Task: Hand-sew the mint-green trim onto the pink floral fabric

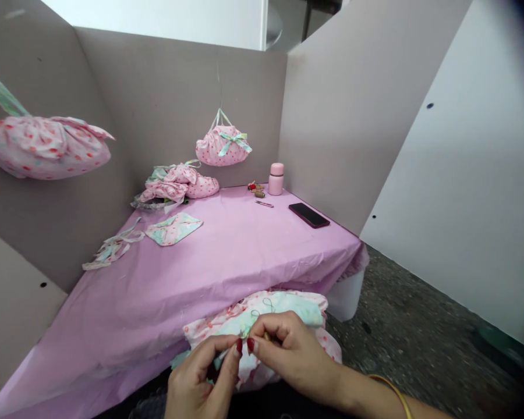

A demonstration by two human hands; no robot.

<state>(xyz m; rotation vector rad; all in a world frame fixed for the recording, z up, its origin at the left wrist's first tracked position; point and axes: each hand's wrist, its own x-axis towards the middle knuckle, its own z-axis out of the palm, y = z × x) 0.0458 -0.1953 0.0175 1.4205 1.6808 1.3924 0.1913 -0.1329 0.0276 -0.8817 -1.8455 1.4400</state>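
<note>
At the bottom of the head view my left hand (203, 378) and my right hand (290, 352) meet fingertip to fingertip over a pink and mint patterned fabric piece (283, 308) lying on my lap below the table edge. Both hands are closed in a pinch. The left pinches the fabric's edge. The right pinches something small beside it, with a thin thread (262, 308) looping up from the fingers over the fabric. A gold bangle (390, 387) sits on my right wrist.
A table with a pink cover (227, 256) holds a pile of finished fabric pouches (174, 186), a flat fabric piece (173, 228), ribbon strips (113, 247), a pink bottle (276, 178), small scissors (264, 203) and a dark phone (309, 215). Two pouches (222, 144) hang on grey partition walls.
</note>
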